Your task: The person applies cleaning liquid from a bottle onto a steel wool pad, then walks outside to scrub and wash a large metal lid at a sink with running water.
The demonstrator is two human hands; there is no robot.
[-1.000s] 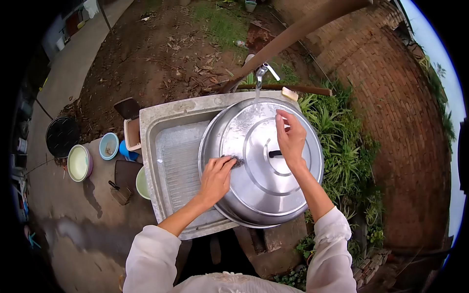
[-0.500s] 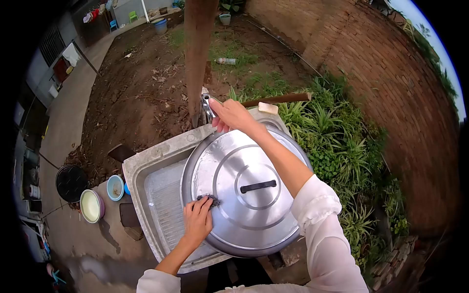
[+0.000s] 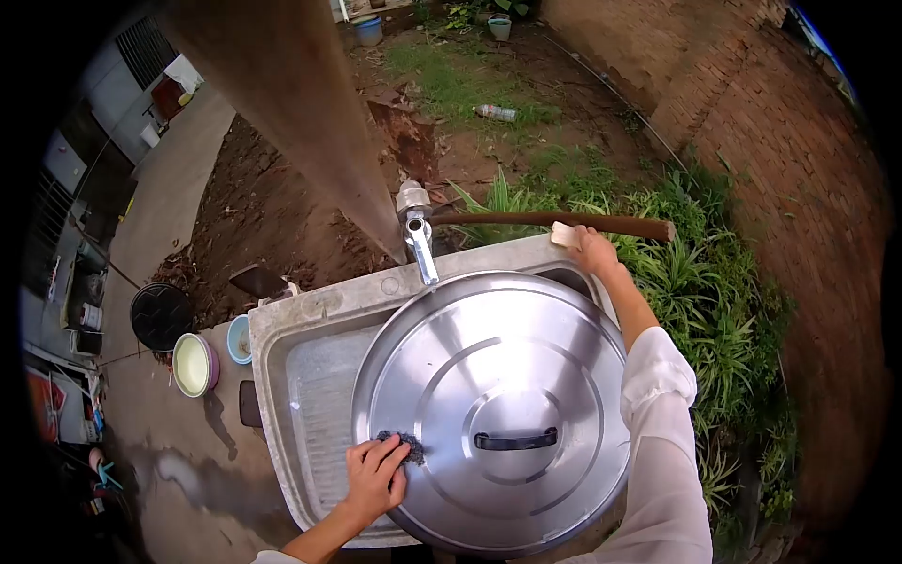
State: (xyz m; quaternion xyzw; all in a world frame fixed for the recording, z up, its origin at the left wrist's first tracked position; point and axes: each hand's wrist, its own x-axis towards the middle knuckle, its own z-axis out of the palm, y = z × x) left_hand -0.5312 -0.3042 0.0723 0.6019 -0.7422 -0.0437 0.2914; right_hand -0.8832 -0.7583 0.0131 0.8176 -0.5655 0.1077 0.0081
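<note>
A large round metal lid (image 3: pixel 484 385) with a black handle (image 3: pixel 515 439) lies over much of a stone sink (image 3: pixel 324 308). My left hand (image 3: pixel 376 475) presses a dark steel wool scourer (image 3: pixel 406 447) against the lid's left part, fingers closed over it. At the sink's back right corner, my right hand (image 3: pixel 596 252) has its fingers on a pale bar of soap (image 3: pixel 566 235). A chrome tap (image 3: pixel 420 240) stands at the back rim, its lever pointing down toward the lid; no hand touches it.
A thick wooden post (image 3: pixel 291 113) rises behind the tap. A brown pole (image 3: pixel 554 220) runs along the back of the sink. Basins (image 3: pixel 194 365) stand on the ground at left. Leafy plants (image 3: pixel 714 329) and a brick wall (image 3: pixel 799 169) border the right.
My right hand has left the tap and moved right to the soap. My left hand stays on the scourer. The view has shifted, bringing the lid closer.
</note>
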